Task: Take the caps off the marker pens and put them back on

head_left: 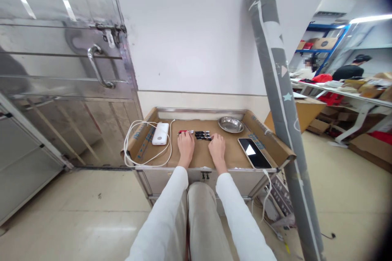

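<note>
Several short black pens [202, 135], with white marks on them, lie side by side across the brown-covered tabletop between my hands. My left hand [186, 145] rests palm down on the table at their left, its fingers open and laid over a red-and-white pen-like thing [191, 131] that they partly hide. At the right ends of the black pens, my right hand [217, 147] lies palm down with open fingers. Whether its fingertips touch the pens I cannot tell. Neither hand lifts anything.
A white power bank [160, 134] with a looped white cable [125, 147] lies at left. A round metal dish [231, 124] stands back right, and a phone [254, 153] lies front right. A tall grey roll [280, 65] leans beside the table. Two people sit far right.
</note>
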`<state>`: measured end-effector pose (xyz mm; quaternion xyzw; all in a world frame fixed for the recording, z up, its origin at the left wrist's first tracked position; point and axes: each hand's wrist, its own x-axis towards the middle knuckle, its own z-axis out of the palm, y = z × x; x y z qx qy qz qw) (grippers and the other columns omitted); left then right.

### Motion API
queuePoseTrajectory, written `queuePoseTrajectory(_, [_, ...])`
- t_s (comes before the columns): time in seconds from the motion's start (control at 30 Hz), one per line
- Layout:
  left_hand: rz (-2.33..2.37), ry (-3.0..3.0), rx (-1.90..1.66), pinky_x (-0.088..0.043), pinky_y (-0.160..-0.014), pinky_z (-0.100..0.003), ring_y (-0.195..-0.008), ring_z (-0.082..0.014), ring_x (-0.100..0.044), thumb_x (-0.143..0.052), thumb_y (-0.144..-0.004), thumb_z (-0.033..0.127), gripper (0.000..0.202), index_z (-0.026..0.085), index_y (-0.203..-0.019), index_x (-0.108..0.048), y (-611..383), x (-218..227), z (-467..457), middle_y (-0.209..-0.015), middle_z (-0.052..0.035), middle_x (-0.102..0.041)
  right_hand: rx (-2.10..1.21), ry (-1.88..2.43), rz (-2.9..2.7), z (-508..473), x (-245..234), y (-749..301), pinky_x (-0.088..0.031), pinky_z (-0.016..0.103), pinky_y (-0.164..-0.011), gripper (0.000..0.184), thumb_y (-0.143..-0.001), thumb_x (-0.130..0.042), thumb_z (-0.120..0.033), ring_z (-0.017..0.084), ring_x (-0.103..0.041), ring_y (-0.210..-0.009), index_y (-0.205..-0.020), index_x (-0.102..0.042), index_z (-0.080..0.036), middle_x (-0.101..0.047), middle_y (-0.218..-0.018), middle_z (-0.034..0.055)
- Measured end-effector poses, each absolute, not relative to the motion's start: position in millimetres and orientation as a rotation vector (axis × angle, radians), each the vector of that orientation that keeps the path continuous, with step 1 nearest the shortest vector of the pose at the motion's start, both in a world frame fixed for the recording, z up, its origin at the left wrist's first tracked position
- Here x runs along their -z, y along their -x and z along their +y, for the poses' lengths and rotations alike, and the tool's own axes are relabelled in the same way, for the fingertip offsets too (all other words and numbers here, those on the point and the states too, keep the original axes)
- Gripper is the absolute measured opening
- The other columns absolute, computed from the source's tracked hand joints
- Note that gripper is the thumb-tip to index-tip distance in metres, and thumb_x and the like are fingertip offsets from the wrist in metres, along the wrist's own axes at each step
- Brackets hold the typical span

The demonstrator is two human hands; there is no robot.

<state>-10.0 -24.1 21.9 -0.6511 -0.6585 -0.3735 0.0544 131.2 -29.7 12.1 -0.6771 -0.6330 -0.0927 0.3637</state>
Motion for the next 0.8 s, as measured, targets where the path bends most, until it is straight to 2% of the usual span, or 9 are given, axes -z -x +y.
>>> queuePoseTrajectory(0.17, [-1.995,1.91,1.1,-0.039,-0.095,-0.044,-0.118,-0.0296,-0.047,-0.035,-0.084,0.007,0.035,0.011,-0.115,-0.051,12,-16,-24,-0.125,-0.0197,-0.052,0.324,1.789,-1.633,-31,-10,-132,-0.034,0.033,-0.077,0.027,-0.084,-0.036,-0.009,0.022,-0.051,-0.082,-0.079,-0.062,-0.016,-0.06,-0.084,0.0124])
queuePoseTrajectory(0.23, [-1.967,1.944,1.085,-0.038,-0.097,-0.044,-0.119,-0.0292,-0.046,-0.034,-0.085,0.007,0.035,0.012,-0.115,-0.051,12,-13,-21,-0.123,-0.0194,-0.054,0.321,1.8,-1.66,-31,-9,-132,-0.034,0.033,-0.077,0.027,-0.084,-0.037,-0.009,0.022,-0.052,-0.083,-0.081,-0.063,-0.016,-0.06,-0.086,0.013])
queuePoseTrajectory(0.4, [-2.018,1.921,0.995,-0.039,-0.093,-0.046,-0.109,-0.0297,-0.051,-0.031,-0.088,0.009,0.031,0.01,-0.107,-0.054,11,-13,-18,-0.109,-0.0191,-0.058,0.308,1.832,-1.699,-33,-12,-131,-0.033,0.033,-0.078,0.026,-0.085,-0.038,-0.01,0.022,-0.052,-0.086,-0.085,-0.064,-0.016,-0.062,-0.088,0.0131])
queuePoseTrajectory(0.63, [-2.14,1.829,0.965,-0.041,-0.088,-0.045,-0.102,-0.0312,-0.053,-0.028,-0.089,0.012,0.031,0.007,-0.104,-0.055,11,-15,-23,-0.104,-0.0216,-0.056,0.13,1.591,-1.991,-36,-19,-129,-0.031,0.03,-0.081,0.026,-0.083,-0.041,-0.008,0.019,-0.052,-0.087,-0.079,-0.064,-0.02,-0.064,-0.087,0.0062])
queuePoseTrajectory(0.8, [-2.169,1.87,0.965,-0.04,-0.089,-0.044,-0.104,-0.0313,-0.052,-0.031,-0.09,0.013,0.029,0.008,-0.107,-0.053,11,-16,-26,-0.108,-0.0214,-0.055,0.06,1.577,-2.011,-35,-19,-128,-0.032,0.03,-0.084,0.032,-0.08,-0.041,-0.006,0.019,-0.052,-0.095,-0.094,-0.066,-0.022,-0.062,-0.099,0.0062])
